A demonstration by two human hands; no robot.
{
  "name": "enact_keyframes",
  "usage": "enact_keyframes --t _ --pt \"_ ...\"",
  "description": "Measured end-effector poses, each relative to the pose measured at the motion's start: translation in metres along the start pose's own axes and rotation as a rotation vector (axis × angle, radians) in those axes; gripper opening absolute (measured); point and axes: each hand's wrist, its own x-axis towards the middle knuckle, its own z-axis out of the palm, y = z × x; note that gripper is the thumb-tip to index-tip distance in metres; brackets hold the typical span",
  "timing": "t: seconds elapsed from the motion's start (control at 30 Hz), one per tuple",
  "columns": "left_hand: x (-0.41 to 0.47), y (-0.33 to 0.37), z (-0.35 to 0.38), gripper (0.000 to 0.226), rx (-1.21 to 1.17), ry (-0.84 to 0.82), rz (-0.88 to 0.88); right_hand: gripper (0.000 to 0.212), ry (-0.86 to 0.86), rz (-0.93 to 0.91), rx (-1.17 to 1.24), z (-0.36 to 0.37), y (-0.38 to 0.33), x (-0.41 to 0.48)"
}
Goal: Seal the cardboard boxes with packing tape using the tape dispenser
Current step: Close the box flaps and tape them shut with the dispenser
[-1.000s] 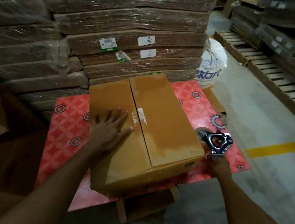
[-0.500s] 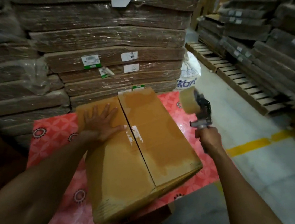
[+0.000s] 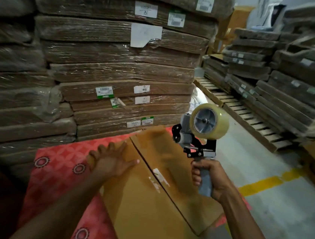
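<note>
Left hand (image 3: 111, 161) is pressed flat, fingers spread, on the left flap of the cardboard box (image 3: 154, 207), which is set toward the right edge of the red-covered table (image 3: 54, 176). Tape dispenser (image 3: 197, 139) is held raised over the right flap, roll uppermost, handle gripped by the right hand (image 3: 208, 179).

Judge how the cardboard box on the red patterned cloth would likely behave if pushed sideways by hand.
The cardboard box probably slides rather than tips: it lies low and broad. Its flaps, with the seam unsealed, may flex under the flat left hand. The red cloth beneath might bunch.
</note>
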Motion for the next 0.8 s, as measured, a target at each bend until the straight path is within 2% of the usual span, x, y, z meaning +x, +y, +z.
enact_keyframes --t 0.1,0.17,0.23,0.27,0.3,0.33,0.37,0.4,0.43,0.5,0.6,0.7,0.8 --pt "-0.05 0.011 0.007 0.102 0.034 0.005 0.029 0.014 -0.077 -0.002 -0.046 0.014 0.01 -0.006" --pt "-0.066 0.019 0.007 0.095 -0.048 0.119 0.08 0.016 -0.126 -0.027 -0.091 0.025 0.013 -0.011" --pt "-0.072 0.033 -0.003 0.079 -0.359 0.282 0.176 0.022 -0.165 -0.045 -0.154 0.036 0.014 -0.015" --pt "-0.074 0.04 -0.012 0.073 -0.609 0.278 0.175 0.028 -0.18 -0.045 -0.179 0.039 0.015 -0.017" --pt "-0.075 0.046 -0.024 0.071 -0.895 0.183 0.128 0.032 -0.198 -0.046 -0.201 0.043 0.015 -0.02" --pt "-0.075 0.05 -0.035 0.072 -1.213 -0.012 0.026 0.031 -0.216 -0.053 -0.22 0.046 0.015 -0.023" --pt "-0.074 0.052 -0.043 0.072 -1.504 -0.289 -0.095 0.026 -0.23 -0.068 -0.231 0.05 0.014 -0.025" --pt "-0.074 0.051 -0.049 0.071 -1.713 -0.533 -0.171 0.021 -0.241 -0.083 -0.237 0.053 0.013 -0.028" --pt "-0.074 0.049 -0.052 0.065 -1.82 -0.705 -0.199 0.02 -0.251 -0.095 -0.237 0.056 0.012 -0.03" --pt "-0.078 0.045 -0.055 0.042 -1.9 -0.782 -0.199 0.025 -0.256 -0.104 -0.243 0.06 0.01 -0.035" --pt "-0.081 0.04 -0.052 0.018 -1.974 -0.654 -0.242 0.037 -0.244 -0.117 -0.275 0.061 0.01 -0.044" --pt "-0.078 0.03 -0.045 0.015 -1.925 -0.516 -0.219 0.031 -0.252 -0.121 -0.3 0.06 0.014 -0.048" --pt "-0.072 0.025 -0.045 0.016 -1.739 -0.348 -0.129 0.025 -0.258 -0.119 -0.341 0.06 0.019 -0.052"
